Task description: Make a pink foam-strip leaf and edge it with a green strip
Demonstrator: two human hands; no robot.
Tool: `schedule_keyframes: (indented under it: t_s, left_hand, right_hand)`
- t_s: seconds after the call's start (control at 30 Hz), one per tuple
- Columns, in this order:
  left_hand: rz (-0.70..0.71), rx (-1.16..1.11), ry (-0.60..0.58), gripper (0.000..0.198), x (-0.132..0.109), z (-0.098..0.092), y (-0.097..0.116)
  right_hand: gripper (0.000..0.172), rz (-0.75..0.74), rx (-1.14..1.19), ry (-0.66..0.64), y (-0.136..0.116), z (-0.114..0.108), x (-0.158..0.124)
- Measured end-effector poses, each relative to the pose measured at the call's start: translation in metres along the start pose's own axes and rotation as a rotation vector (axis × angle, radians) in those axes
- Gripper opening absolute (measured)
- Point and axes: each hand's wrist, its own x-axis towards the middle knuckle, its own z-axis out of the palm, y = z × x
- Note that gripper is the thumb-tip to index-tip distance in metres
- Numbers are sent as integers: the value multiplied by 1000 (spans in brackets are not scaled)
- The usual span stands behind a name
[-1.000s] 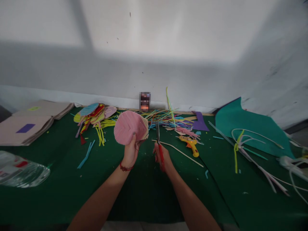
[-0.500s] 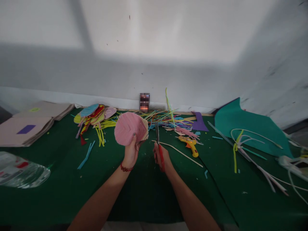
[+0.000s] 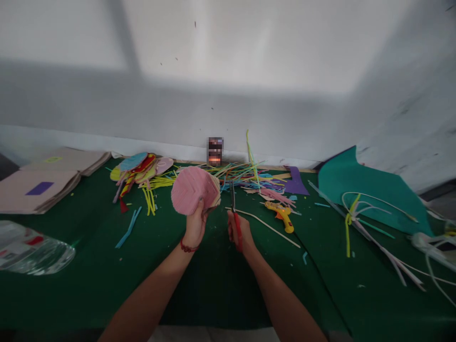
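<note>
My left hand (image 3: 196,222) grips a round pink disc (image 3: 189,191) by its lower right edge, thumb across the front. The disc is covered in pink strips laid in a V pattern, and a cream layer shows at its right side. In my right hand (image 3: 243,232) is a pair of red-handled scissors (image 3: 238,229), fingers closed round the handles and blades pointing up and away. The blades look closed and stand apart from the disc. Behind both hands lies a heap of coloured pipe-cleaner-like strips (image 3: 238,173).
A yellow glue gun (image 3: 283,216) with a black cord lies right of my right hand. Further right are a teal sheet (image 3: 374,194) and tied strips (image 3: 351,216). At left are a plastic bottle (image 3: 33,249), cardboard pieces (image 3: 46,187) and coloured cut-outs (image 3: 142,168).
Both hands keep nearly the same pose, with the disc and scissors still held. The view has shifted very slightly.
</note>
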Motion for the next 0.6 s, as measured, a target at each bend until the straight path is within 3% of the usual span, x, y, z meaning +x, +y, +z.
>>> schedule_keyframes:
  t_s: [0.43, 0.6]
  left_hand:
    - [3, 23, -18, 48, 2, -2, -1]
    - [18, 37, 6, 48, 4, -3, 1]
  right_hand:
    - [59, 36, 34, -8, -1, 0, 1]
    - [65, -57, -63, -37, -1, -2, 0]
